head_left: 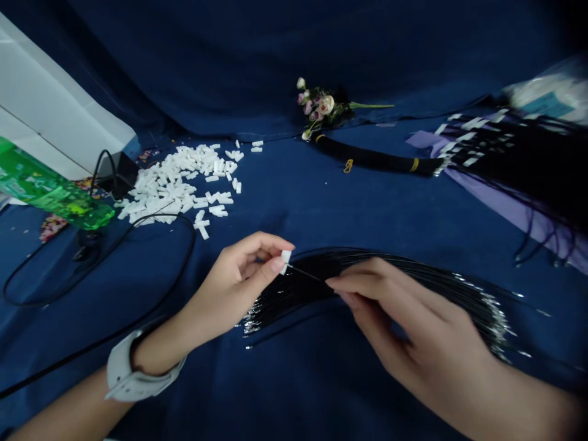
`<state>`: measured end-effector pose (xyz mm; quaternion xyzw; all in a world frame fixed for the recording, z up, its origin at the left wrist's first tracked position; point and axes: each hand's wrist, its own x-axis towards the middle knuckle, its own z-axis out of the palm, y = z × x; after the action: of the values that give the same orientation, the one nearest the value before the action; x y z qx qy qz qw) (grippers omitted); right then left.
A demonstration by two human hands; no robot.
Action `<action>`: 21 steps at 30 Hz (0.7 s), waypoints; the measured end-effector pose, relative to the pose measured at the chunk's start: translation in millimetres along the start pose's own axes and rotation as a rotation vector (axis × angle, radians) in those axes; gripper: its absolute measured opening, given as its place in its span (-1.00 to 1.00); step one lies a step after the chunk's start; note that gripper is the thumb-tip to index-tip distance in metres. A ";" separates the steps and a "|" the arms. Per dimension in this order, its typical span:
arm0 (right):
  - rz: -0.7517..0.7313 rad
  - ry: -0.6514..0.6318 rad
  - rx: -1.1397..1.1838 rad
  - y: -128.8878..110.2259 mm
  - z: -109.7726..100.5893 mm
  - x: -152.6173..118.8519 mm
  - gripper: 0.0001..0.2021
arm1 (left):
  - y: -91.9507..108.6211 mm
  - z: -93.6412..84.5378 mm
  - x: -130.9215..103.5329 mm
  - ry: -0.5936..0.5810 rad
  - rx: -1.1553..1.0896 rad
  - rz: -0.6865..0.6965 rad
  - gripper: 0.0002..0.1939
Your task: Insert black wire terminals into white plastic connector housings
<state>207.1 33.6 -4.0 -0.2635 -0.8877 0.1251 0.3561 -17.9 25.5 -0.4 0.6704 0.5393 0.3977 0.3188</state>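
Observation:
Between thumb and forefinger, my left hand (pixel 243 275) pinches a small white plastic connector housing (pixel 286 261). My right hand (pixel 404 318) pinches a thin dark wire (pixel 305 273), whose far end meets the housing; whether it is inserted I cannot tell. Under and behind both hands lies a curved bundle of black wires (pixel 316 266) with shiny metal ends at both sides. Farther left, a pile of similar white housings (pixel 169 180) is spread over the blue cloth.
A green bottle (pixel 50 184) and a black cable (pixel 184 269) lie at left. Artificial flowers (pixel 321 107) and a tied black wire bundle (pixel 376 159) lie at the back. At right, wires with white housings (pixel 528 153) rest on purple material (pixel 500 211).

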 end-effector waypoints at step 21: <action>0.012 0.143 -0.077 3.1 -17.4 4.9 -0.86 | 12.2 8.6 -12.0 -0.109 -0.423 -0.161 -0.81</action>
<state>217.4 39.5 10.0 -0.2905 -0.8626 0.0740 0.4075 -5.9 11.1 3.7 0.5638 0.4775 0.4386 0.5116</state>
